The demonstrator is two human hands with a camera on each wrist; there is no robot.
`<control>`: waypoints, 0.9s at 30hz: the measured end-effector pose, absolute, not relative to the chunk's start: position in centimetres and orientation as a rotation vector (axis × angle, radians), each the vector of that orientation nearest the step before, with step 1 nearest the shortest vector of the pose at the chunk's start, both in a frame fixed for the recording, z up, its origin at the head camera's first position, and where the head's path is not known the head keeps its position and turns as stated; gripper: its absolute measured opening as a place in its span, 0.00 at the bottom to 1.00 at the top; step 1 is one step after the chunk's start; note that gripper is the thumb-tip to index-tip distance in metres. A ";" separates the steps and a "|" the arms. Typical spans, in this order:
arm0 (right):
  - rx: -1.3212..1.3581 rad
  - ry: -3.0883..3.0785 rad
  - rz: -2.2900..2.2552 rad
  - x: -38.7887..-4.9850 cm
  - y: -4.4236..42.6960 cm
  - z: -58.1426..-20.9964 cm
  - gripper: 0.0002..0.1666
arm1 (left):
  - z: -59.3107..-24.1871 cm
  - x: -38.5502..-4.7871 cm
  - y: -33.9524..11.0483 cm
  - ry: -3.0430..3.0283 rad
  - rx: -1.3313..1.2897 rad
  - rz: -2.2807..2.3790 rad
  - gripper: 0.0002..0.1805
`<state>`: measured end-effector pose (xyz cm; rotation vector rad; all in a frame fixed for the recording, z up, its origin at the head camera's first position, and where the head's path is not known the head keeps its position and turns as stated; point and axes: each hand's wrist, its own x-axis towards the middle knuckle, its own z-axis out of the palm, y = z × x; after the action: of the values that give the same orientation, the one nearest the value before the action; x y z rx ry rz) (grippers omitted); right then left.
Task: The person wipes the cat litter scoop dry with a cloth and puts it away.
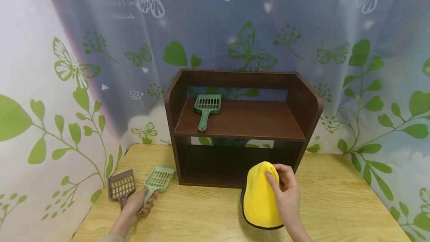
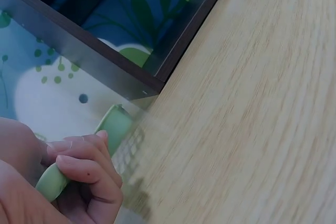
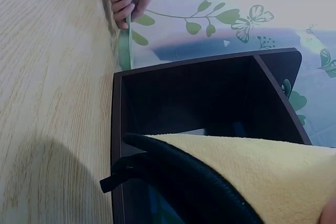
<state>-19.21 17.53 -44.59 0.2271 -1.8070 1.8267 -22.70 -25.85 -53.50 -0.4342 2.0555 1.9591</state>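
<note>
Left grip (image 1: 135, 201) clamped round green scoop (image 1: 156, 185) handle, shelf's (image 1: 252, 120) 8 o'clock; scoop probably light, stiff, best held by handle. Right grip (image 1: 287, 193) pinching yellow cloth (image 1: 260, 201) near top, shelf's 5 o'clock; likely soft, floppy, edge pinch works.

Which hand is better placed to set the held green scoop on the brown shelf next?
Probably the left hand: it grips the green scoop, just left of the brown shelf. The right hand is busy holding the yellow cloth item before the shelf's right half.
</note>
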 end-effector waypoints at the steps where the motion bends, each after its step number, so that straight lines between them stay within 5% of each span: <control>1: 0.223 -1.810 1.827 -19.2 17.5 -44.6 0.14 | -53.4 -22.6 -25.9 2.056 -0.435 1.964 0.27; 27: 0.220 -1.844 1.821 -19.2 17.0 -44.5 0.14 | -50.0 -18.9 -28.4 2.087 0.057 1.668 0.29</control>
<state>-19.17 16.95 -44.52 0.2204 -1.8443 1.8208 -18.91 -28.43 -49.99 0.0570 2.0869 1.6677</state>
